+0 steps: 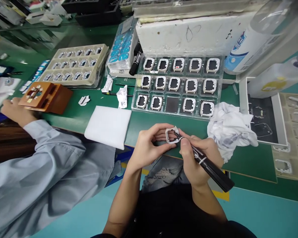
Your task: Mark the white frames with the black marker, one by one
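Between the thumb and fingers of my left hand (150, 145) is a small silver watch-case frame (168, 136), tilted toward me. My right hand (201, 155) is closed round a black marker pen (211, 168), whose tip points into the frame's opening at its right side. Whether the tip touches the metal I cannot tell. Just beyond my hands lies a clear plastic tray (175, 114) with rows of similar frames; one pocket in its front row (172, 104) holds no frame.
A white foam sheet (108, 126) lies left, a crumpled white cloth (232, 129) right. Beyond the cloth are a white box (283, 122) and bottles (253, 43). At left a co-worker's hand (17, 112) touches an orange-brown fixture (46, 97), near a beige tray (75, 82).
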{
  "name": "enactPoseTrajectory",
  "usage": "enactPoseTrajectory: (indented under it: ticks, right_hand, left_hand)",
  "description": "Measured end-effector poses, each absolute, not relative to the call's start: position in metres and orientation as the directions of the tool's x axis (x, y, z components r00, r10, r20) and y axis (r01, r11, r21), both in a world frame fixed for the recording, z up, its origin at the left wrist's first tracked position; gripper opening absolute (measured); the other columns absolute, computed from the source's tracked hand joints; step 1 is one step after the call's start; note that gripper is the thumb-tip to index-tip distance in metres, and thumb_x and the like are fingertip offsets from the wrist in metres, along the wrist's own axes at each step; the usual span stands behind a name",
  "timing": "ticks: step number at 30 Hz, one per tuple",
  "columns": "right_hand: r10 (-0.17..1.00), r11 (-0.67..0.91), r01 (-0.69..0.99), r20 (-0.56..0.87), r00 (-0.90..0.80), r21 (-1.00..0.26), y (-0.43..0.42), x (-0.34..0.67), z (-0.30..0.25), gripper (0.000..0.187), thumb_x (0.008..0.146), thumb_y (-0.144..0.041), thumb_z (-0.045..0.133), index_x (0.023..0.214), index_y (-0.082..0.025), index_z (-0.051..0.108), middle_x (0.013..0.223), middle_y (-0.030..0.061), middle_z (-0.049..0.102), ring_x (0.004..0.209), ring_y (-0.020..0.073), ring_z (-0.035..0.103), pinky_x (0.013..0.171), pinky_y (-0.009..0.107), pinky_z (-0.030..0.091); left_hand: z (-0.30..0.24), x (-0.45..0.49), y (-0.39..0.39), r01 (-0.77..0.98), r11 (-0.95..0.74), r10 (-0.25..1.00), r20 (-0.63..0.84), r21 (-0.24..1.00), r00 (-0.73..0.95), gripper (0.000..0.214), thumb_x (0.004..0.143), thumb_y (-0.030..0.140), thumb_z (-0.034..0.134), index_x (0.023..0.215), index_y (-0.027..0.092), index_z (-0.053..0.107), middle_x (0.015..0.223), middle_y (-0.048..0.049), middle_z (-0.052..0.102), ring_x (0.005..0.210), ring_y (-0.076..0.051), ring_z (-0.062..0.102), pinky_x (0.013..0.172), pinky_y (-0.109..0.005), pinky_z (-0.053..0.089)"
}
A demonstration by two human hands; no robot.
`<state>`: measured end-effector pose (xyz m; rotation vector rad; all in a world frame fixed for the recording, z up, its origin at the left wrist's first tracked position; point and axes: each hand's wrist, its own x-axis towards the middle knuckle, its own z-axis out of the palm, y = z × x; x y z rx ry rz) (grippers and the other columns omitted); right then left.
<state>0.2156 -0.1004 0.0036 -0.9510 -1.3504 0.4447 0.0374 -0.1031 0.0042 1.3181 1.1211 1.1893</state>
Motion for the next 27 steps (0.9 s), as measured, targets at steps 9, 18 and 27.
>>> enactPoseTrajectory:
  ticks: [9, 18, 27]
  right_hand:
    - [0.8, 0.562, 0.111, 0.573, 0.178, -0.819, -0.105, 0.219, -0.008, 0.015, 0.115, -0.022, 0.087, 0.112, -0.027, 0.074, 0.082, -0.0053, 0.075, 0.072, 0.0244, 0.084, 0.097, 0.056, 0.087]
    - [0.798, 0.586, 0.061, 0.589, 0.127, -0.808, -0.103, 0.22, -0.005, 0.012, 0.118, -0.021, 0.083, 0.114, -0.027, 0.074, 0.078, -0.007, 0.071, 0.062, 0.0203, 0.073, 0.108, 0.067, 0.084]
    - [0.809, 0.555, 0.088, 0.562, 0.175, -0.827, -0.105, 0.22, -0.008, 0.017, 0.113, -0.019, 0.089, 0.11, -0.026, 0.074, 0.08, -0.006, 0.072, 0.072, 0.0221, 0.083, 0.108, 0.057, 0.085]
  left_hand:
    - [0.004, 0.034, -0.102, -0.001, -0.029, 0.994, 0.029, 1.0, 0.101, 0.061, 0.095, 0.039, 0.112, 0.147, 0.021, 0.084, 0.128, -0.0122, 0.096, 0.116, -0.028, 0.097, 0.106, -0.035, 0.082]
    - [0.004, 0.032, -0.099, -0.012, -0.066, 0.99, 0.067, 0.998, 0.124, 0.052, 0.101, 0.033, 0.107, 0.146, 0.023, 0.084, 0.129, -0.0095, 0.097, 0.117, -0.025, 0.097, 0.108, -0.03, 0.081]
    - [0.005, 0.036, -0.099, -0.012, -0.035, 0.996, 0.036, 0.999, 0.077, 0.052, 0.096, 0.032, 0.109, 0.141, 0.022, 0.085, 0.126, -0.0101, 0.097, 0.117, -0.027, 0.097, 0.106, -0.032, 0.081]
